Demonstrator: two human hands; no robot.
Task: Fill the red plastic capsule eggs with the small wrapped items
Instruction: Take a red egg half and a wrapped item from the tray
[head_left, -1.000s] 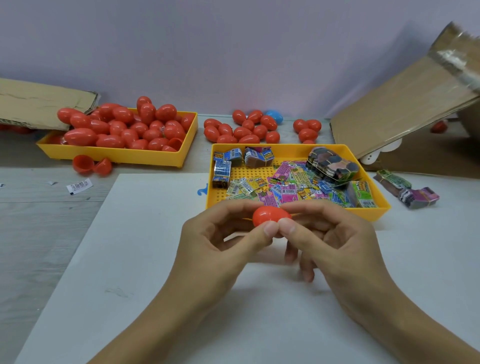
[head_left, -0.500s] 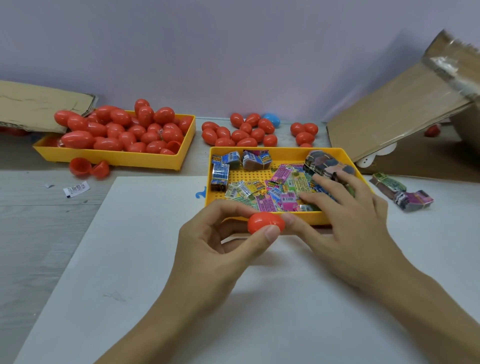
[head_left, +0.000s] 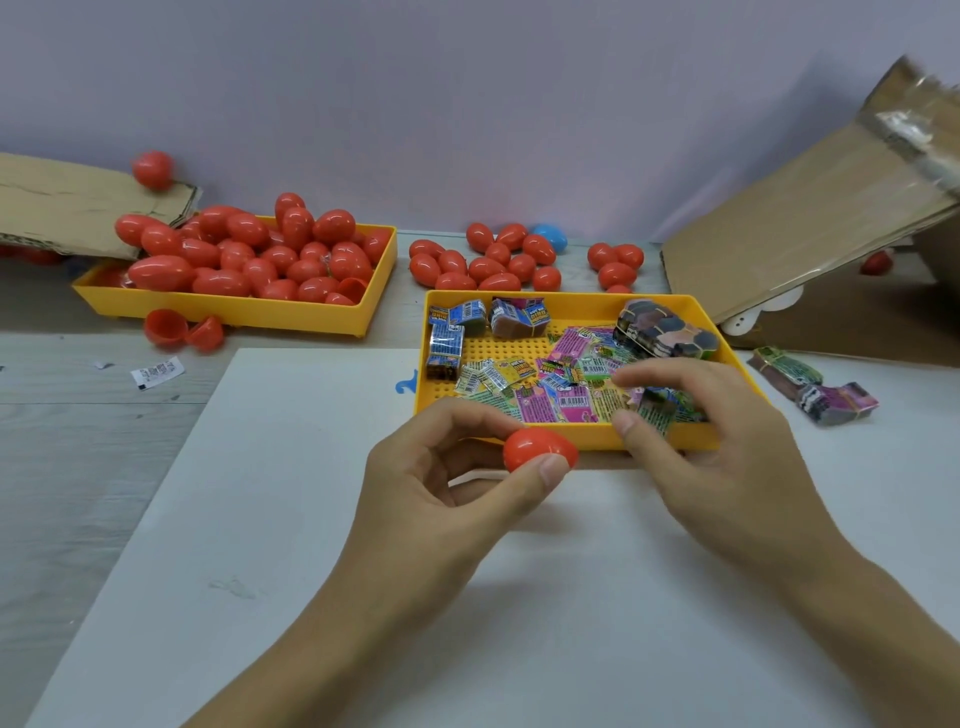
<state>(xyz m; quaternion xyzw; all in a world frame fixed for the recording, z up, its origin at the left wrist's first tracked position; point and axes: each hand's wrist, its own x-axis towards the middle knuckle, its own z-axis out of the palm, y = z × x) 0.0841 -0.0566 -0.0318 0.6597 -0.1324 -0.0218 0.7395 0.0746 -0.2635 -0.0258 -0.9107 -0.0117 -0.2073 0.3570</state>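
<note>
Right hand (head_left: 727, 441) now curls over the near tray (head_left: 524, 304), fingers closing on a wrapped item (head_left: 655, 410) | left hand (head_left: 441, 478) fingers clamp the red egg (head_left: 537, 448) just beside the tray's near edge, ready for filling | spare eggs far left.

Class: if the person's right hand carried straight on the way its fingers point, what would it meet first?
Probably the loose wrapped items in the near yellow tray, just beyond the right hand; its height above them is unclear.
</note>
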